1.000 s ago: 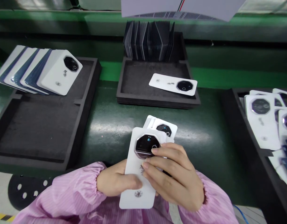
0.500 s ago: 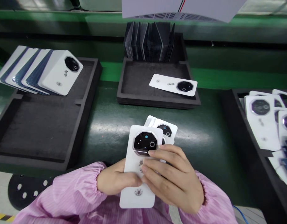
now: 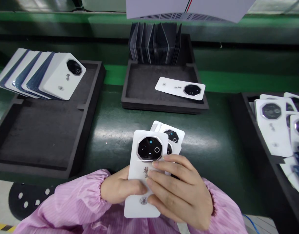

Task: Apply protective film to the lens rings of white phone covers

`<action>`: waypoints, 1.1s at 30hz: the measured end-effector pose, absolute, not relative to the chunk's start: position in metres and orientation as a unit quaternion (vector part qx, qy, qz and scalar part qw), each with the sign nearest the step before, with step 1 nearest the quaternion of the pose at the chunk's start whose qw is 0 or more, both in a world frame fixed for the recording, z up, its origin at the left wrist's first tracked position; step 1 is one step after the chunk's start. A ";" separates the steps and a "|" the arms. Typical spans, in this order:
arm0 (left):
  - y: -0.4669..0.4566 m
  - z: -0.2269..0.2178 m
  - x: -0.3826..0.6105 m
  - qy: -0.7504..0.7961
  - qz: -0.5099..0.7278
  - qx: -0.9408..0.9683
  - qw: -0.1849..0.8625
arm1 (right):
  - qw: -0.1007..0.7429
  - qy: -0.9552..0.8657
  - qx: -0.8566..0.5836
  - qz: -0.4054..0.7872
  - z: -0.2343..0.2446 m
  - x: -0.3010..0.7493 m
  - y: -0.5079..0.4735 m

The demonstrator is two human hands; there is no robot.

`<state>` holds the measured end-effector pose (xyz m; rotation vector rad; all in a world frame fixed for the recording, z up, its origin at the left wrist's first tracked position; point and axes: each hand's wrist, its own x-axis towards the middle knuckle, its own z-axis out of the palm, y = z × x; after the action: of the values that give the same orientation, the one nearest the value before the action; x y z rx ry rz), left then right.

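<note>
A white phone back cover [image 3: 144,208] with a black octagonal camera window stands tilted in front of me. My left hand [image 3: 123,187] grips its left edge, thumb across the face, the other fingers hidden behind. My right hand [image 3: 180,190] lies over the right side of the cover, its fingers stretched out and touching the face below the camera window. A thin bright line crosses the cover there; I cannot tell whether it is a film edge or a reflection. Behind the cover, more white back covers [image 3: 180,132] overlap, partly hidden by it and my right hand.
A dark tray [image 3: 98,87] at left carries a fanned row of white covers [image 3: 59,74]. The middle tray [image 3: 161,104] holds upright dark sheets [image 3: 154,44] and one white cover [image 3: 171,85]. At right, a dark bin [image 3: 256,139] contains loose covers [image 3: 273,136].
The held cover has shifted very slightly left. My right fingers have moved slightly left and down along its face, showing more of the printed mark.
</note>
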<state>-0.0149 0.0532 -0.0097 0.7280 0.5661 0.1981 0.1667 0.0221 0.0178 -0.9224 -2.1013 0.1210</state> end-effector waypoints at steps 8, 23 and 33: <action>0.052 -0.012 -0.017 0.284 0.101 0.370 0.879 | 0.413 -0.832 -0.367 0.054 0.020 0.166 0.022; 0.055 -0.001 -0.014 0.293 0.116 0.417 0.852 | 0.414 -0.832 -0.366 0.048 0.021 0.166 0.026; 0.055 0.000 -0.014 0.303 0.111 0.435 0.840 | 0.416 -0.831 -0.364 0.055 0.020 0.167 0.025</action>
<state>-0.0143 0.0554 -0.0001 0.9197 0.6411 0.2344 0.1672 0.0253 0.0203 -0.9147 -2.0876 0.1370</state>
